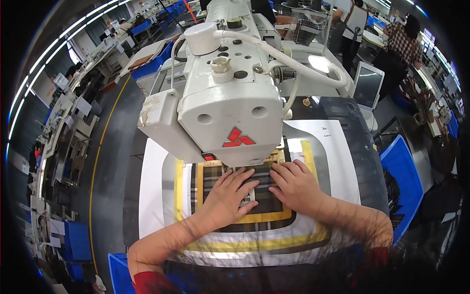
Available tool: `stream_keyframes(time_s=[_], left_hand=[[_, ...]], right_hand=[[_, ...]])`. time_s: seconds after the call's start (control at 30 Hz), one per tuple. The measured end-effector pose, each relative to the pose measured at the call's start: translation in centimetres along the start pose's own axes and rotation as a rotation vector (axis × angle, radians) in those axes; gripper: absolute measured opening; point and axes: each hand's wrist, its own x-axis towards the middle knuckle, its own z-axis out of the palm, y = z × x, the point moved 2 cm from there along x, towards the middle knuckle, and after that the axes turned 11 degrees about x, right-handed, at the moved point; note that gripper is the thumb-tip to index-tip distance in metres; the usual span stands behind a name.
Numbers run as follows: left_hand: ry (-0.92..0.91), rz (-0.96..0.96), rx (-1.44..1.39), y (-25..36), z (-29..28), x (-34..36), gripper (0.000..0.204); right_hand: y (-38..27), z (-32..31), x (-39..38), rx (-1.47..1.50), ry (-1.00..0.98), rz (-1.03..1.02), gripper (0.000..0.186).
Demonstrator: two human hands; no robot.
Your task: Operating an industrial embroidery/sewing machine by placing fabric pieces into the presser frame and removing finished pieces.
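Observation:
My left hand lies with fingers spread on a dark striped fabric piece, just below the head of a white industrial sewing machine. A small white label with black print shows beside its fingers and is partly covered. On the right part of the same fabric rests my right hand, fingers stretched forward and slightly apart. Neither hand grips anything. The fabric sits within a clear template with yellow edging, which lies on a white sheet. The machine's head hides the needle area.
A blue bin holding dark pieces stands at the right, and another blue bin at the lower left. A screen panel stands behind the dark table. Two people are at the far right. A yellow floor line runs along the left.

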Motion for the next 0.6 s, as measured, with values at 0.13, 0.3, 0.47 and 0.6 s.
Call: stream_keyframes(time_s=[0.13, 0.3, 0.47, 0.6], left_hand=[[0.026, 0.0, 0.005, 0.3, 0.2, 0.6, 0.049], [0.03, -0.014, 0.028, 1.1, 0.2, 1.6, 0.05], [0.018, -0.026, 0.006, 1.0, 0.9, 2.0, 0.053], [0.061, -0.027, 0.049, 1.0, 1.2, 2.2, 0.051]], right_hand=[[0.2, 0.0, 0.0, 0.014, -0.011, -0.024, 0.037], [0.9, 0.1, -0.4, 0.051, -0.026, -0.042, 0.037], [1.3, 0.4, -0.6, 0.095, -0.065, -0.041, 0.039], [1.9, 1.0, -0.8, 0.13, -0.088, -0.041, 0.039]])
